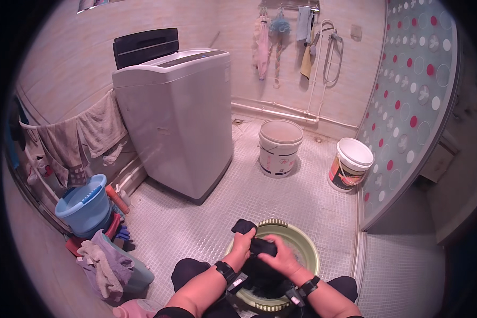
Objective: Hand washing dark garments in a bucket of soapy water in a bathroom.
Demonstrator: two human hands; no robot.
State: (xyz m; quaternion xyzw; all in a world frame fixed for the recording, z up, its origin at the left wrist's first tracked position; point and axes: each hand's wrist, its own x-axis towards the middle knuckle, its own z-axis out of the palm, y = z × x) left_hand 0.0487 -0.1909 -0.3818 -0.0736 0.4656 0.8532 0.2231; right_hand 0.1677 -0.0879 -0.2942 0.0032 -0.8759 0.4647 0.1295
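A green plastic basin point(311, 254) stands on the floor before me, between my knees. Over it I hold a black cloth item point(244, 225), part of which sticks up beyond my left hand point(243, 243). The fingers of that hand are closed around the fabric. My right hand point(282, 256) grips a bunched part of the cloth close beside the left. Below both hands, more dark fabric point(262, 274) lies in the basin, with some water or suds showing at its right. Whether the held cloth joins the fabric below is hard to tell.
A top-loading washing machine point(175, 119) with its lid raised stands ahead left. Two plastic buckets point(280, 157) point(348, 167) are on the tiled floor. At left are a blue tub point(83, 202) and a bin draped with towels point(107, 266). A dotted glass partition point(405, 99) rises at right.
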